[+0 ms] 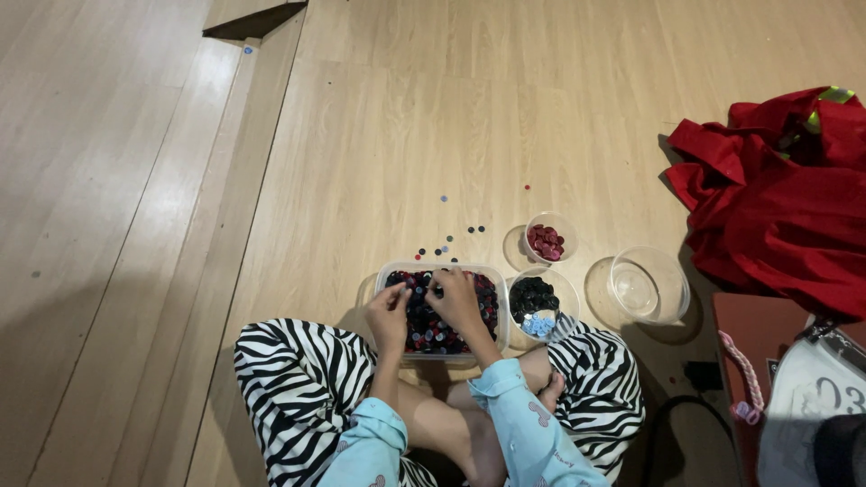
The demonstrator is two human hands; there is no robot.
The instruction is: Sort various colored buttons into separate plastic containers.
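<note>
Setting: person sits cross-legged on a wood floor (505, 108), zebra-striped trousers, light blue sleeves.
Tub: clear rectangular plastic tub (492, 272) at 12 o'clock from the lap, filled with mixed buttons (428, 329), dark, red and blue.
Left hand (388, 311): over the tub's 9 o'clock side, fingertips drawn together, seemingly pinching a button; too small to confirm.
Right hand (456, 298): at tub centre, fingers curled down into the pile; its hold cannot be told.
Handling: buttons look light, hard, smooth, likely slippery; best pinched edge-on between thumb and forefinger.
Nearby: bowl of dark and blue buttons (535, 302) at 3 o'clock; small bowl of red buttons (547, 242) at 1 o'clock; empty clear bowl (672, 287) further right; stray buttons (442, 245) on floor at 12; red cloth (776, 216) far right.
</note>
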